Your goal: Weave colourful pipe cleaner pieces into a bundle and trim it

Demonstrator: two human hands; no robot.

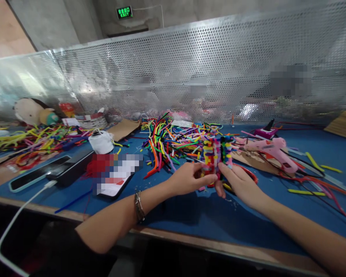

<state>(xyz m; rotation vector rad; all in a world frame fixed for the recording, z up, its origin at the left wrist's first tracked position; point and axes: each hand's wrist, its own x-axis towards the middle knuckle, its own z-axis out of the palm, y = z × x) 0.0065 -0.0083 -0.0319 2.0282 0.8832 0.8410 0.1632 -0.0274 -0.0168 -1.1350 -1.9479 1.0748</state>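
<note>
Between my hands is a small multicoloured piece made of pipe cleaners (216, 152), with upright rows in yellow, orange, pink, white, green and black. My left hand (191, 179) grips its lower left side, fingers and thumb closed on it. From the right, my right hand (240, 184) holds the same piece, its fingers pressed against the front and lower edge. The lower part of the piece is partly hidden by my fingers. Just behind it spreads a heap of loose pipe cleaners (164, 142) in many colours.
A pink hot glue gun (276, 152) lies at right on cardboard, near a purple-based tool (266, 130). To the left are a phone (117, 179), a black power bank (70, 167) with a white cable, and a white pouch (101, 141). A perforated metal screen (173, 69) borders the table's back.
</note>
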